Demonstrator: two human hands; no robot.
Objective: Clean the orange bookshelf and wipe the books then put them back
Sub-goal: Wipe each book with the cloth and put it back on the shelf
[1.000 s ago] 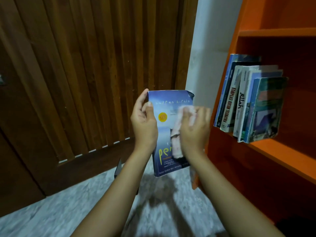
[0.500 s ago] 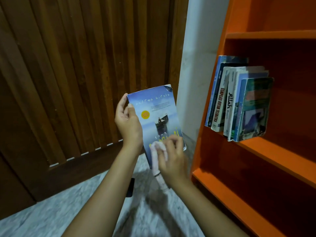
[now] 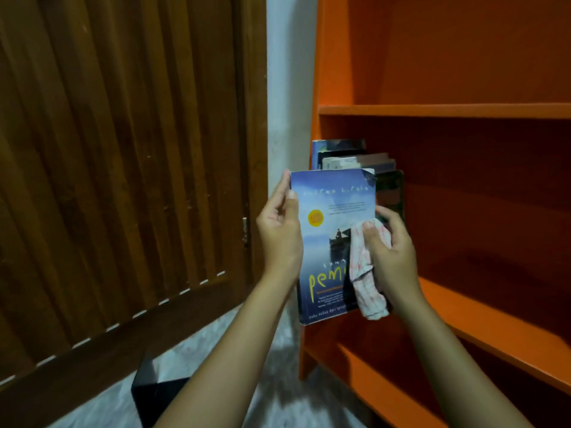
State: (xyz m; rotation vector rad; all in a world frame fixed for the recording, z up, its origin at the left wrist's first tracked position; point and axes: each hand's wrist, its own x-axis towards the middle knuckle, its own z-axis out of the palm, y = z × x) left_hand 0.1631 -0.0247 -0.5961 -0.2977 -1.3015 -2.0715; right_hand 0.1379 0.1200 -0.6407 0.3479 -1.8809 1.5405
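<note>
Before the orange bookshelf (image 3: 432,110), my left hand (image 3: 278,236) grips the blue paperback (image 3: 333,242) by its edge. My right hand (image 3: 392,251) clutches a checked cloth (image 3: 364,288) against the cover. Several books (image 3: 355,159) stand shelved behind it. I judge this one mid-wipe, with shelving it left to do.

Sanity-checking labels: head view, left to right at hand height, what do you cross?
Wooden door → left hand → blue book → checked cloth → right hand → orange shelf board. Shelved books skipped: mostly hidden behind the blue book.
</note>
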